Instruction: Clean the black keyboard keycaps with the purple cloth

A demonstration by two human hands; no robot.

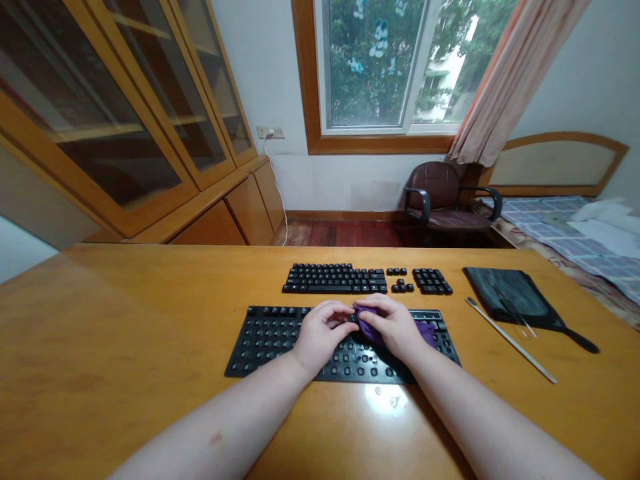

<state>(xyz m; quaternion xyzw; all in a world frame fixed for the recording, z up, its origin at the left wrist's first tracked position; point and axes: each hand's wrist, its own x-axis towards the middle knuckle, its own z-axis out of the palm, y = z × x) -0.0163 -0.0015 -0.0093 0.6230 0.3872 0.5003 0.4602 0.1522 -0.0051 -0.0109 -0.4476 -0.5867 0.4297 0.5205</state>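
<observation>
Wooden desk (110, 320), pinched purple cloth (373, 327)

Both forearms reach forward across the desk to a black keyboard (265, 347) stripped of most keycaps. Left hand (323, 333) and right hand (393, 327) come together, wrists bent, bunching the cloth on its upper right. Rows of loose keycaps (335, 278) lie just beyond.

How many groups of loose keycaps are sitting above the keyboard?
4: a long block, a short row, a small cluster below it, a square block rightmost.
</observation>
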